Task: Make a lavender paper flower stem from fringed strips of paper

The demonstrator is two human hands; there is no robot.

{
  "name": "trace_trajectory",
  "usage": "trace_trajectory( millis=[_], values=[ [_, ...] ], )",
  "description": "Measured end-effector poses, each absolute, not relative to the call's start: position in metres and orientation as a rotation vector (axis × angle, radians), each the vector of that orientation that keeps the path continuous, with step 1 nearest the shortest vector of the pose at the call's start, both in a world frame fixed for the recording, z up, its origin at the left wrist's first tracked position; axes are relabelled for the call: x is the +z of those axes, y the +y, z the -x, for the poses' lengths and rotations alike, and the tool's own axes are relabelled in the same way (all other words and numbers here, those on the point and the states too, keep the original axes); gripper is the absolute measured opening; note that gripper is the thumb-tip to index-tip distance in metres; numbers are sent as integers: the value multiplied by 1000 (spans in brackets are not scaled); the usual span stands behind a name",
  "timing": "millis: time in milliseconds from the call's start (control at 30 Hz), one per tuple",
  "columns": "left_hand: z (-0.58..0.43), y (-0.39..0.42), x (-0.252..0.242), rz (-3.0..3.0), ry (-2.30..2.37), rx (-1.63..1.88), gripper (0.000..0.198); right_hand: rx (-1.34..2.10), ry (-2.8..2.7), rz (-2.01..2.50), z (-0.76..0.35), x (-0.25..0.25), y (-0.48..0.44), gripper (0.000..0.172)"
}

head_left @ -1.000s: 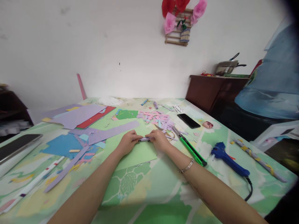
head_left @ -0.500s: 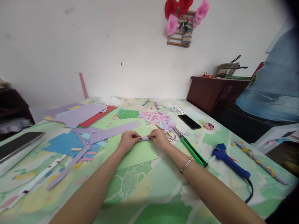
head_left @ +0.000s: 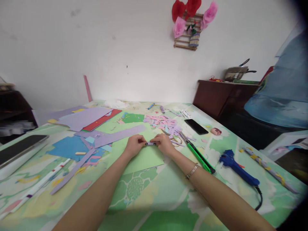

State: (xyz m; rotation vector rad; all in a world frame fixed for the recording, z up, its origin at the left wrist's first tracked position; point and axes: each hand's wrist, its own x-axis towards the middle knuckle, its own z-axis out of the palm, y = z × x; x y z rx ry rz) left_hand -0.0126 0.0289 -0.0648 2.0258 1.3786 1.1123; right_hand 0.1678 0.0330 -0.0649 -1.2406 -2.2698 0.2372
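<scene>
A small purple paper roll with dark marks near both ends is pinched between my two hands. My left hand closes on its left end, thumb and fingers together. On the right end, my right hand grips it the same way, a silver bracelet at that wrist. Beneath both hands lies a light green paper sheet. Gold-handled scissors lie just beyond my right hand, partly hidden by it. A green utility knife rests to the right of the scissors.
Pink and purple paper strips lie behind my hands, beside a black phone. A blue glue gun and a decorated purple stick are at right. Purple and blue paper cover the left, near a white rod.
The view has shifted slightly, so everything sits a little further right and lower. My right fingers have moved slightly along the paper roll; both hands still hold it.
</scene>
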Motion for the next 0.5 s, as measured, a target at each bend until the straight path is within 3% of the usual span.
trace_trajectory(
  millis=[233,367,500],
  values=[
    [16,28,-65,-2037,1350,1082,4,236,-2250,1272,-163,-68,30,36],
    [29,28,-58,-1853,1232,1044,17,329,-2167,1202,-168,-66,30,31],
    [39,18,-43,-1453,1026,1226,32,593,-1985,1033,-182,-53,27,20]
  ],
)
